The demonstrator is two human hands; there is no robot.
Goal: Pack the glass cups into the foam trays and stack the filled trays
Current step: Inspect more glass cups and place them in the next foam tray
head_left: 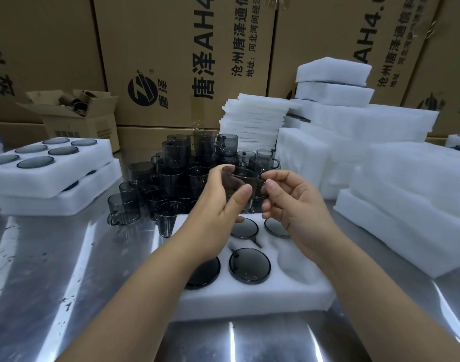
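Note:
A smoky grey glass cup (pixel 236 180) is held in the air above the white foam tray (pixel 252 296) in front of me. My left hand (pixel 218 212) grips the cup from the left, thumb across its front. My right hand (pixel 291 199) touches the cup's right side with curled fingers. The tray holds several cups seated upside down, such as one (pixel 249 265) in the near row; a hollow at its near right is bare. Behind the tray stands a heap of loose grey cups (pixel 176 173).
Two filled foam trays (pixel 48 178) are stacked at the left. Piles of bare foam trays (pixel 406 192) and thin foam sheets (pixel 255 121) fill the right. A small open carton (pixel 77 118) and large cardboard boxes (pixel 181 61) stand behind. The table top (pixel 67 270) is shiny metal.

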